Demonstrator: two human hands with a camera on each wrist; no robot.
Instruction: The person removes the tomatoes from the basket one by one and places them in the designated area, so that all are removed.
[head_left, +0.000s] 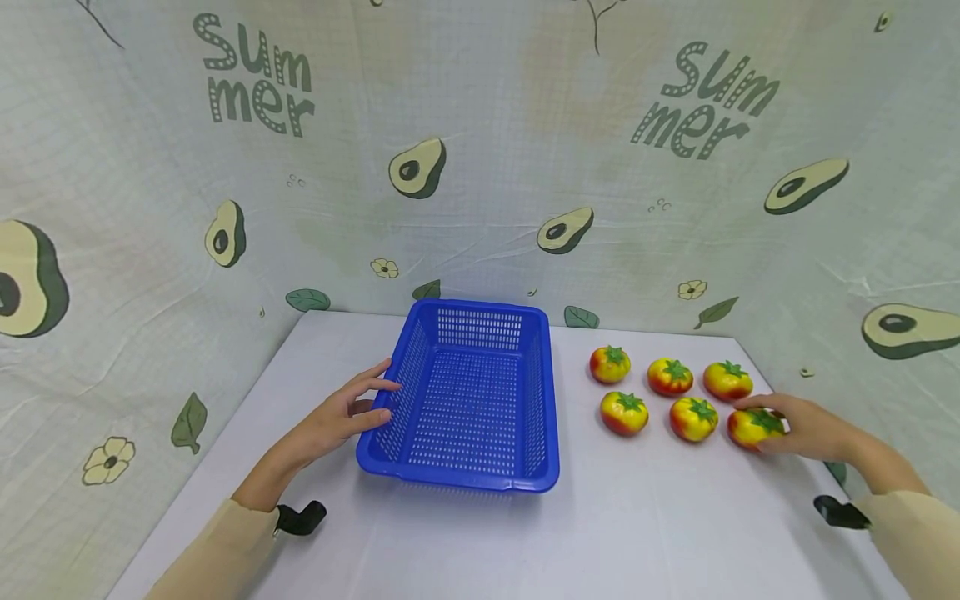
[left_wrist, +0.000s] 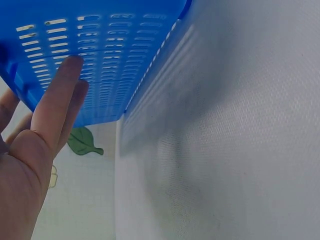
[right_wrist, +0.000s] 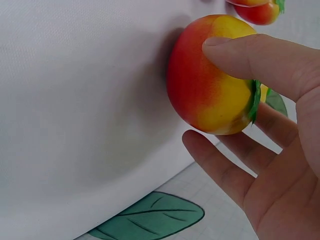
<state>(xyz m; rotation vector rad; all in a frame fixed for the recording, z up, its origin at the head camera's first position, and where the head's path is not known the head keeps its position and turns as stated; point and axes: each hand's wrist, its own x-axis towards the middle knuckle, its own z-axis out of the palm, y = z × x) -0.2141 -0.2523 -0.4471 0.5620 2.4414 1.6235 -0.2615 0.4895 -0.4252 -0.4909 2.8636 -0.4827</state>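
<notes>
At the left side of a blue plastic basket, my left hand touches the rim with fingers loosely extended. In the left wrist view, its fingers lie against the slotted wall. My right hand holds a red-and-yellow tomato with a green leafy top, the nearest one in the right column. The right wrist view shows the thumb on one side of that tomato and the other fingers around its far side, partly hidden behind it.
Several more tomatoes stand in two rows right of the basket, among them a back-left one and a front-middle one. A white-covered table carries everything. Fabric walls printed with avocados enclose its back and sides.
</notes>
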